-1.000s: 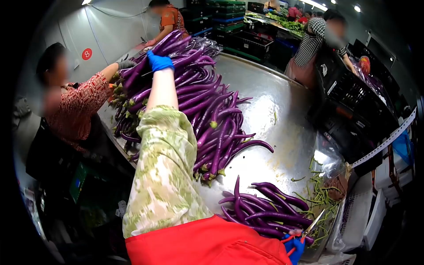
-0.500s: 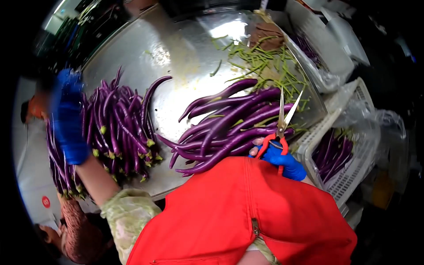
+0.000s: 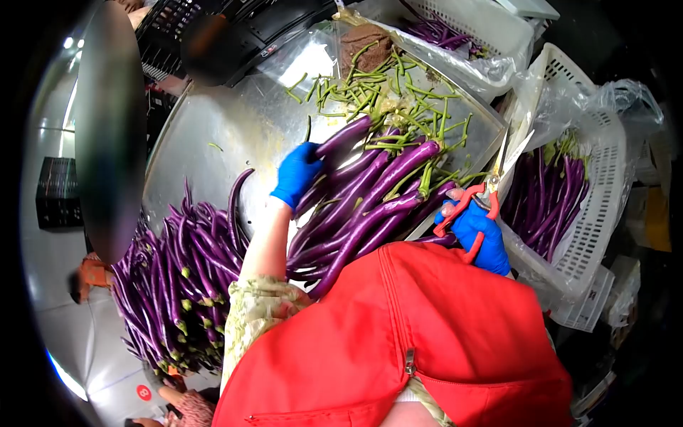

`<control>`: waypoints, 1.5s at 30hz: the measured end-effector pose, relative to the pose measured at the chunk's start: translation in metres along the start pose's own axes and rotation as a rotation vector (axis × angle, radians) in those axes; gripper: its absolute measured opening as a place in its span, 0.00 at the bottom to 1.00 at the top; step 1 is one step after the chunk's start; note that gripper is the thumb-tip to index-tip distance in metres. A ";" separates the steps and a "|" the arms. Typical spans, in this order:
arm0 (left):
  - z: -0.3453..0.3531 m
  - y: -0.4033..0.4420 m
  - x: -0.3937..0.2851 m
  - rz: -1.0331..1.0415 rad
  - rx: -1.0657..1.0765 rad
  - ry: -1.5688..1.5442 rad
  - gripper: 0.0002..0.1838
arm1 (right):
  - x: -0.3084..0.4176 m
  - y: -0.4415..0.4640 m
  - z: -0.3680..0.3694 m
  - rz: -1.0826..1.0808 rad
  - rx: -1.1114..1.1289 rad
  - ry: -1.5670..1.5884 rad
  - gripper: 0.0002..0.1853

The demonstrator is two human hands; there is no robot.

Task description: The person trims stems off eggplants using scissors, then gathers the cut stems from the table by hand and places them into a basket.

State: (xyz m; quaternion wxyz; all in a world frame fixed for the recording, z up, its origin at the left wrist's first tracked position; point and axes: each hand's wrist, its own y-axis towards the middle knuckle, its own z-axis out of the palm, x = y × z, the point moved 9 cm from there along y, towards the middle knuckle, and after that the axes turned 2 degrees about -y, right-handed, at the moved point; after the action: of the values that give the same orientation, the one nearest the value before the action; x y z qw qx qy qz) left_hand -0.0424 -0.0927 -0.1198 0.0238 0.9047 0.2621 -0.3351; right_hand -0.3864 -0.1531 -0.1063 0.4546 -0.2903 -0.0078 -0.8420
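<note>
My left hand [image 3: 297,173], in a blue glove, has its fingers wrapped round the end of a purple eggplant [image 3: 345,137] at the upper left of the nearer bunch. More long eggplants [image 3: 370,213] lie side by side in front of my red apron. My right hand [image 3: 475,229], also gloved in blue with some fingertips bare, holds red-handled scissors [image 3: 491,191] right of the bunch, their blades apart and pointing up. Cut green stems [image 3: 363,92] are scattered just beyond the eggplants.
A large eggplant pile [image 3: 188,277] covers the left of the metal table [image 3: 220,121]. A brown cloth [image 3: 366,48] lies at the far edge. On the right, a lined white basket [image 3: 597,192] holds eggplants; another basket [image 3: 491,35] stands behind. Part of a person [image 3: 192,407] shows lower left.
My left hand has come from the large pile on the left to the nearer bunch and closed on an eggplant. The view has turned to the right. My right hand still holds the scissors.
</note>
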 end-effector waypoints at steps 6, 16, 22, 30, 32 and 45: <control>-0.001 -0.009 0.076 -0.253 0.165 -0.111 0.16 | -0.020 0.010 -0.002 0.118 0.007 0.021 0.27; 0.041 0.028 0.042 -0.265 0.212 -0.360 0.22 | -0.015 0.024 0.001 0.111 0.027 -0.091 0.22; 0.036 0.016 0.004 -0.279 0.354 -0.585 0.21 | -0.017 0.023 -0.023 0.079 -0.078 -0.030 0.24; 0.072 -0.017 -0.042 -0.235 0.696 -0.465 0.34 | -0.012 0.021 -0.014 0.124 -0.031 -0.190 0.23; 0.074 -0.028 -0.042 -0.298 0.729 -0.581 0.34 | -0.013 0.020 -0.016 0.148 -0.041 -0.232 0.22; -0.045 -0.048 0.000 -0.397 0.243 -0.373 0.26 | 0.011 0.035 0.004 -0.083 0.131 -1.061 0.25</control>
State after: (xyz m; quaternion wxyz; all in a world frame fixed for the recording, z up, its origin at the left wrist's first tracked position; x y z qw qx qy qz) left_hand -0.0395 -0.0412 -0.0786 -0.1027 0.7548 0.3829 -0.5227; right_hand -0.3619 -0.1813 -0.1066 0.3717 -0.6464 -0.3005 -0.5947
